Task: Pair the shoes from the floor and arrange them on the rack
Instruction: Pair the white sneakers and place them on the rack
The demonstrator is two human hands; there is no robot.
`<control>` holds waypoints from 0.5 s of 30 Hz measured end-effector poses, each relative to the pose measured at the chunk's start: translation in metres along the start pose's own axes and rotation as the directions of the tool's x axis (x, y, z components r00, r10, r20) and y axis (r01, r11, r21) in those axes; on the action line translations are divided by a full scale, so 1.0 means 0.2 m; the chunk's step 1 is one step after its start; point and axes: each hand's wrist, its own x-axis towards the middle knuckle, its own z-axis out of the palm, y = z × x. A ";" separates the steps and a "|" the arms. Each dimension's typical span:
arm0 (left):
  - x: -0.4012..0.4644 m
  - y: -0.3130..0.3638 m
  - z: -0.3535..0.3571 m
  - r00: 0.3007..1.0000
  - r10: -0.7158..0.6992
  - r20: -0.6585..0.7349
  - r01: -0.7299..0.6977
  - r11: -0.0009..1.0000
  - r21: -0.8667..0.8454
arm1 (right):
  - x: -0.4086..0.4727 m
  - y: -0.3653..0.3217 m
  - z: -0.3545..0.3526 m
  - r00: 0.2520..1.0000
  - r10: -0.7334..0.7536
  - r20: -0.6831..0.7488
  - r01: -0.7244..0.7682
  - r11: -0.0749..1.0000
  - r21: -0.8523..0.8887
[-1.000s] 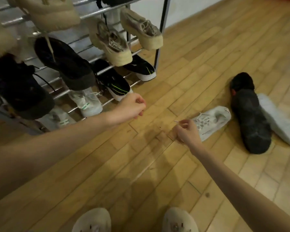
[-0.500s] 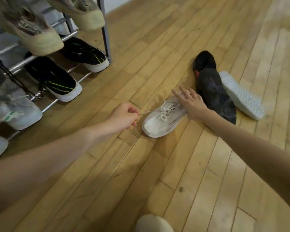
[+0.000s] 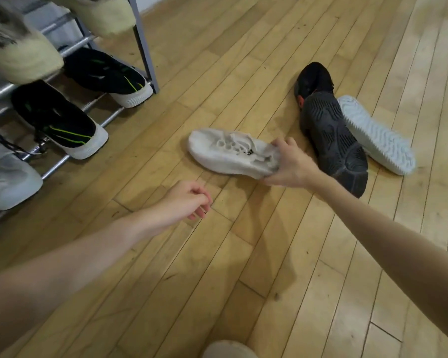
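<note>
A white laced sneaker (image 3: 225, 151) lies on the wooden floor with its toe pointing left. My right hand (image 3: 290, 166) grips it at the heel opening. Behind that hand a black shoe (image 3: 329, 125) lies sole up, and beside it a second white sneaker (image 3: 375, 135) also lies sole up. My left hand (image 3: 186, 202) hovers over the floor, left of the held sneaker, with its fingers curled and nothing visible in them. The metal shoe rack (image 3: 142, 45) stands at the left.
On the rack's lower bars sit two black shoes with green stripes (image 3: 62, 122) and a white-green shoe (image 3: 8, 177); beige shoes (image 3: 18, 52) sit on the tier above. A light shoe toe (image 3: 228, 350) shows at the bottom edge. Bare floor lies between rack and sneaker.
My right hand has closed on the white sneaker's heel and turned its toe toward the left. My left hand let go of the lace and drew back from the shoe.
</note>
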 end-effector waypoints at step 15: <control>0.09 -0.01 0.08 0.984 -0.171 0.054 0.179 0.922 -0.343 | -0.28 -0.23 0.12 0.959 0.092 0.268 -0.275 0.532 0.801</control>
